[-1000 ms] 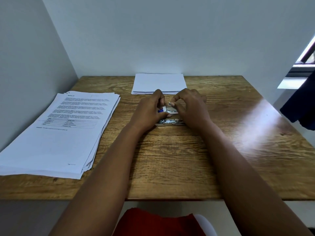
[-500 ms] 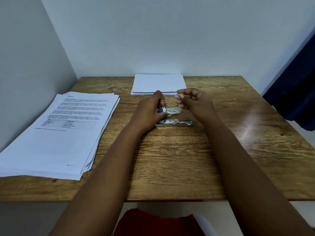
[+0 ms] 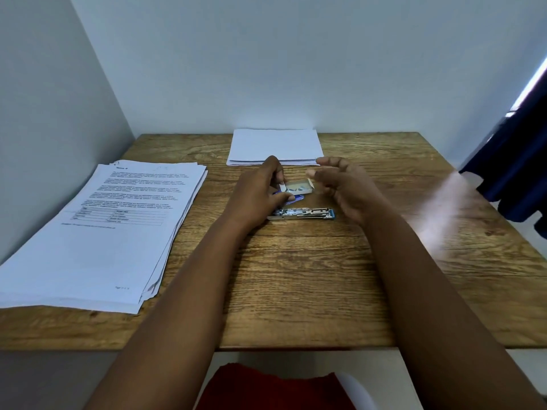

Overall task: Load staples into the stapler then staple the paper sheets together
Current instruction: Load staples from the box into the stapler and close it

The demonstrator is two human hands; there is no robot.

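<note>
- Staple box [image 3: 297,187] now lies open, pinched at its end by the left hand [image 3: 257,193].
- Right hand [image 3: 344,187] has let go, fingers spread, beside it.
- Stapler [image 3: 303,213] waits just below, unloaded.

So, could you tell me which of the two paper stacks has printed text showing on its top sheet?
The large fanned stack at the table's left edge: its top sheet carries paragraphs and a small table. The smaller stack by the far wall shows a blank top.
</note>
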